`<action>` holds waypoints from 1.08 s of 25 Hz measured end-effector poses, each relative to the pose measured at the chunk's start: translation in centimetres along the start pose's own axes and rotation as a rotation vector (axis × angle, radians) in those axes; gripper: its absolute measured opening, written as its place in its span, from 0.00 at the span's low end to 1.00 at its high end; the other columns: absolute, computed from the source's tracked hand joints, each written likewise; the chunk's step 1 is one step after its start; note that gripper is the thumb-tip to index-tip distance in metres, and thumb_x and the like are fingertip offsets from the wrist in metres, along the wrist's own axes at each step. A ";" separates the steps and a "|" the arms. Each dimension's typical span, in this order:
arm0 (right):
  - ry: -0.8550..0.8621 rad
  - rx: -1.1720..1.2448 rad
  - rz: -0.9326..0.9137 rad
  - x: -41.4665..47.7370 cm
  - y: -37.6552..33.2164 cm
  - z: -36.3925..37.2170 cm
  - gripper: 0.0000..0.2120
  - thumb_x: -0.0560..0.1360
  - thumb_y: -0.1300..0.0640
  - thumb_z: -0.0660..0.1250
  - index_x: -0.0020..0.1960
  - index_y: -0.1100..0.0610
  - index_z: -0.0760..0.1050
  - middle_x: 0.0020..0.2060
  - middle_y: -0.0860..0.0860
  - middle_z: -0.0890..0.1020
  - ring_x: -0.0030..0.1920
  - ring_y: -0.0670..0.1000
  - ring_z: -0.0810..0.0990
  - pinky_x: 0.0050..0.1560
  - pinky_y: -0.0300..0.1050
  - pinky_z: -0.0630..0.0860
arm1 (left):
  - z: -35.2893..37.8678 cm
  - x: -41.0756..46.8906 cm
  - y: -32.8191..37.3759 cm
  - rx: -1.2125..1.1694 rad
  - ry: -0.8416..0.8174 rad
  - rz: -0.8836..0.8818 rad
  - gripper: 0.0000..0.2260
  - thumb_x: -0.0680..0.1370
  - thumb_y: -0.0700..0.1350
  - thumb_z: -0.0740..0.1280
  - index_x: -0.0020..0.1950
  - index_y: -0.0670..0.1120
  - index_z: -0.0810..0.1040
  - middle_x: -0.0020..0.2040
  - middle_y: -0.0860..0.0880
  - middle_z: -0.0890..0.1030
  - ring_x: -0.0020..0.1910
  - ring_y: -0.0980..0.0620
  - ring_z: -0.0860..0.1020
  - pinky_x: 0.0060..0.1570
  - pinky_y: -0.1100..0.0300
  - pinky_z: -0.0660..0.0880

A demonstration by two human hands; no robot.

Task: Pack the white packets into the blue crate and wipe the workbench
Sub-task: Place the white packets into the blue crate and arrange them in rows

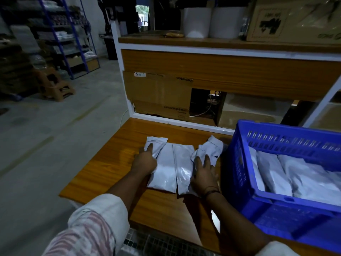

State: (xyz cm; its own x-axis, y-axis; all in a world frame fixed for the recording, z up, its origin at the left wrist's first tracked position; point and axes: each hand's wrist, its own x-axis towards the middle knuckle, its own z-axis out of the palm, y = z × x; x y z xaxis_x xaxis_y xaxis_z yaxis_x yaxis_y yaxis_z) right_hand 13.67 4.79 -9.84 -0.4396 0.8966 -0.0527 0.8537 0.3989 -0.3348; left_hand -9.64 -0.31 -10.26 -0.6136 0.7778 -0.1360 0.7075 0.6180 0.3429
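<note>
A dim storeroom with racks behind holds a wood-grain bench [110, 163], where the white packets [171, 163] lie in a loose pile just left of the blue crate [276, 206], which is already part-filled with more of them. The right hand [204, 174] lies on the pile's crate side with its fingers straight and spread; the left hand [145, 159] is at the far side, forefinger laid on top, though whether the rest grip I cannot tell. They look light, soft and slick, likely to sag and slide, so squeezing the pile from both sides seems best.
</note>
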 end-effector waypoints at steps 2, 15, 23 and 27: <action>0.081 -0.049 -0.113 -0.1 -0.6 -0.6 0.40 0.75 0.49 0.67 0.80 0.48 0.48 0.80 0.57 0.46 0.77 0.64 0.52 0.73 0.66 0.56 | -0.6 -0.2 0.8 -0.062 0.103 0.021 0.32 0.80 0.48 0.62 0.81 0.53 0.52 0.75 0.37 0.63 0.67 0.35 0.70 0.63 0.45 0.73; -0.096 -0.184 -0.118 1.3 -3.0 2.5 0.42 0.77 0.37 0.60 0.81 0.49 0.42 0.80 0.57 0.40 0.76 0.70 0.47 0.71 0.69 0.58 | 2.1 -3.0 3.4 0.011 -0.016 0.056 0.39 0.76 0.62 0.65 0.81 0.57 0.47 0.79 0.39 0.51 0.72 0.32 0.63 0.68 0.45 0.66; -0.083 -0.126 -0.128 3.3 -2.5 -0.1 0.40 0.79 0.49 0.61 0.81 0.46 0.38 0.80 0.57 0.40 0.76 0.68 0.50 0.70 0.67 0.59 | 0.6 -1.5 4.3 -0.008 0.066 0.044 0.31 0.81 0.50 0.61 0.80 0.60 0.49 0.78 0.40 0.54 0.69 0.34 0.67 0.66 0.43 0.69; 0.054 -0.051 -0.103 4.7 -3.4 -5.4 0.39 0.78 0.52 0.61 0.81 0.45 0.40 0.80 0.56 0.41 0.77 0.67 0.49 0.71 0.66 0.57 | -3.1 -1.2 7.2 -0.115 0.241 0.135 0.30 0.80 0.48 0.61 0.80 0.60 0.53 0.78 0.41 0.58 0.68 0.33 0.68 0.65 0.43 0.69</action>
State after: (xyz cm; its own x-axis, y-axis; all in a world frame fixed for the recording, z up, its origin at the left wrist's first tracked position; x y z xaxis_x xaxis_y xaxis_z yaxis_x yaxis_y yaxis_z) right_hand 10.22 8.72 -3.84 -0.5108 0.8592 0.0307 0.8186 0.4970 -0.2878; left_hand -4.86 2.86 -4.71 -0.5920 0.7940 0.1380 0.7523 0.4830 0.4481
